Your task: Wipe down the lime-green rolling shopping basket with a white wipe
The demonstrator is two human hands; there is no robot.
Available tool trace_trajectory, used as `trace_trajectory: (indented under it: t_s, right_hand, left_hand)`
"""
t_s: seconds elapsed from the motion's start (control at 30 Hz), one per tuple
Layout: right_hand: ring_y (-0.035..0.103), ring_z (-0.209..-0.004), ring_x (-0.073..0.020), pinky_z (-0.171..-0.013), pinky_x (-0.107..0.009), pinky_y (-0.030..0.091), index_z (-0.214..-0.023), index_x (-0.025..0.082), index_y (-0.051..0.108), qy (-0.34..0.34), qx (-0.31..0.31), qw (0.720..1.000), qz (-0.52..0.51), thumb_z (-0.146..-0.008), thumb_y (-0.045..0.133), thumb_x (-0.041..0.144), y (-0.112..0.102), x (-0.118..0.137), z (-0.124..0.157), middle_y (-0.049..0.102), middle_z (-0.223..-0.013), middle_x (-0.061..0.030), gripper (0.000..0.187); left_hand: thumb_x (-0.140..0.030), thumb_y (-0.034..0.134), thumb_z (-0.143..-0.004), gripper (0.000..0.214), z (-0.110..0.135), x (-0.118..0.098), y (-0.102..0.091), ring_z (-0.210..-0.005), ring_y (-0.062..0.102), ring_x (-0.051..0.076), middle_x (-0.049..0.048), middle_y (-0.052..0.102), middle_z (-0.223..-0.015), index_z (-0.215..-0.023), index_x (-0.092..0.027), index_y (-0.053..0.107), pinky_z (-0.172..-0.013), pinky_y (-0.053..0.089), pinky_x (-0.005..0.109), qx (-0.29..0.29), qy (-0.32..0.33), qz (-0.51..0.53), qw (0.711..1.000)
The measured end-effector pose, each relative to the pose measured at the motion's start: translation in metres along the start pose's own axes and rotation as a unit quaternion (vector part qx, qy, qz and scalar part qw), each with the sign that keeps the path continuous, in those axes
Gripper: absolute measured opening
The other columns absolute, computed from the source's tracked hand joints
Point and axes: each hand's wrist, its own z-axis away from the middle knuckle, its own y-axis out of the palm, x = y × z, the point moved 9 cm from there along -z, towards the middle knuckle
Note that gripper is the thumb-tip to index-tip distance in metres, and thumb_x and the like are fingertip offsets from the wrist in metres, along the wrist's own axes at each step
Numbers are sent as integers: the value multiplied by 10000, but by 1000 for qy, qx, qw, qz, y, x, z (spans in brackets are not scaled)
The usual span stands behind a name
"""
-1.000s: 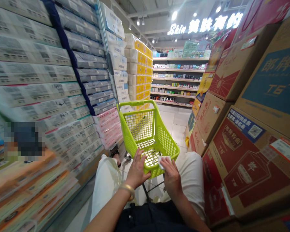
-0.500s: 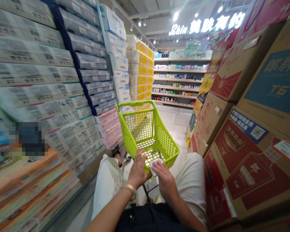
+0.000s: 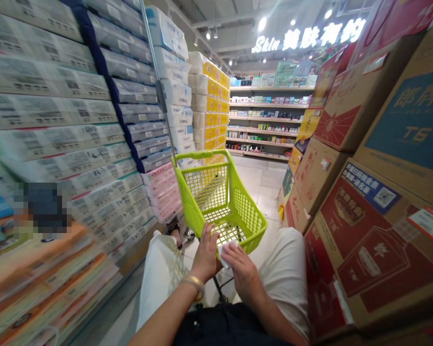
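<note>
A lime-green shopping cart [image 3: 246,211] with a perforated plastic basket stands between my knees, its inside bare. My left hand [image 3: 205,252], a gold-coloured bangle at its wrist, grips the near rim, fingers over the edge and thumb lower down. Close beside it, my right hand [image 3: 242,266] presses a crumpled white tissue [image 3: 226,253] against the same rim. The tissue is bunched under the fingers and partly covered by them. Below the basket a dark leg of the cart frame [image 3: 219,288] shows.
Stacked tissue packs [image 3: 207,105] and other wrapped packs [image 3: 90,110] rise on the left, with a metal pole [image 3: 162,96] before them. Cardboard cartons [image 3: 375,240] are piled close on the right. Shelves [image 3: 270,117] stand at the back. A person's sandalled foot [image 3: 175,234] shows left of the cart.
My right hand has slid the tissue a little leftward along the rim, closer to my left hand. The cart has shifted very slightly left. My left hand stays on the rim.
</note>
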Motion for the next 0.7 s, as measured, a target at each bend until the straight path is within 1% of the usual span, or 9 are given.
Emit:
trace_trajectory:
  t_s: [0.07, 0.17, 0.23, 0.3, 0.4, 0.47, 0.6, 0.67, 0.7]
  right_hand:
    - [564, -1292, -198, -1084, -447, 478, -1267, 256, 644, 15, -15, 1000, 7, -909, 409, 45, -6, -8, 1, 669, -1297, -55, 478]
    - [584, -1270, -227, -1080, -486, 475, -1238, 240, 667, 77, -91, 992, 48, -904, 396, 41, -27, -33, 4, 685, -1267, -81, 474]
    - [591, -1263, -234, -1079, -494, 475, -1229, 238, 674, 93, -113, 987, 58, -900, 393, 37, -31, -36, 5, 692, -1254, -87, 477]
    - [586, -1269, -220, -1082, -472, 477, -1246, 252, 663, 71, -80, 994, 39, -896, 403, 38, -20, -24, 2, 682, -1273, -74, 486]
    - [563, -1293, -193, -1087, -437, 478, -1282, 274, 634, 10, 3, 1000, -5, -892, 421, 41, 2, 2, -2, 664, -1305, -43, 502]
    - [559, -1297, -193, -1084, -436, 480, -1283, 268, 632, 2, 10, 1000, -7, -897, 420, 45, 1, 1, -1, 663, -1306, -43, 493]
    - [583, -1272, -226, -1080, -480, 476, -1238, 242, 669, 86, -101, 990, 43, -919, 395, 60, -30, -39, 6, 687, -1264, -78, 458]
    - [587, -1268, -239, -1084, -499, 468, -1221, 234, 681, 114, -135, 982, 62, -921, 393, 65, -37, -48, 9, 694, -1249, -88, 449]
    - [585, -1270, -238, -1087, -498, 467, -1223, 234, 680, 113, -133, 983, 64, -918, 394, 63, -35, -46, 8, 690, -1256, -86, 451]
  left_hand:
    - [-162, 651, -652, 536, 0, 0, -1, -1456, 223, 409, 209, 390, -1404, -1155, -151, 465, -1150, 328, 597, -9, 3, -1, 1000]
    - [-172, 673, -627, 540, -1, 1, -1, -1456, 216, 415, 188, 392, -1405, -1127, -171, 469, -1150, 330, 601, -14, -9, -4, 1000]
    - [-167, 677, -618, 538, -1, 1, 0, -1458, 206, 420, 189, 385, -1409, -1114, -170, 469, -1151, 329, 602, -12, -14, -3, 1000]
    - [-166, 678, -621, 540, 0, 0, 1, -1457, 209, 423, 199, 385, -1407, -1118, -164, 466, -1146, 330, 610, -11, -7, 1, 1000]
    - [-129, 649, -644, 528, 1, 0, 1, -1455, 230, 406, 204, 388, -1409, -1136, -167, 461, -1138, 343, 606, -16, 3, 4, 1000]
    - [-125, 647, -640, 532, 2, 1, 1, -1455, 234, 403, 199, 389, -1411, -1137, -169, 464, -1137, 346, 602, -19, 2, 3, 1000]
    - [-168, 687, -599, 550, 1, 2, 1, -1452, 231, 413, 180, 398, -1406, -1108, -179, 480, -1146, 334, 600, -20, -13, 1, 1000]
    - [-162, 686, -594, 547, 1, 2, 1, -1454, 234, 406, 168, 400, -1409, -1101, -189, 483, -1151, 330, 595, -23, -21, 1, 1000]
    - [-161, 685, -594, 547, 1, 3, 1, -1454, 236, 404, 166, 400, -1410, -1102, -190, 483, -1151, 330, 594, -25, -22, 2, 999]
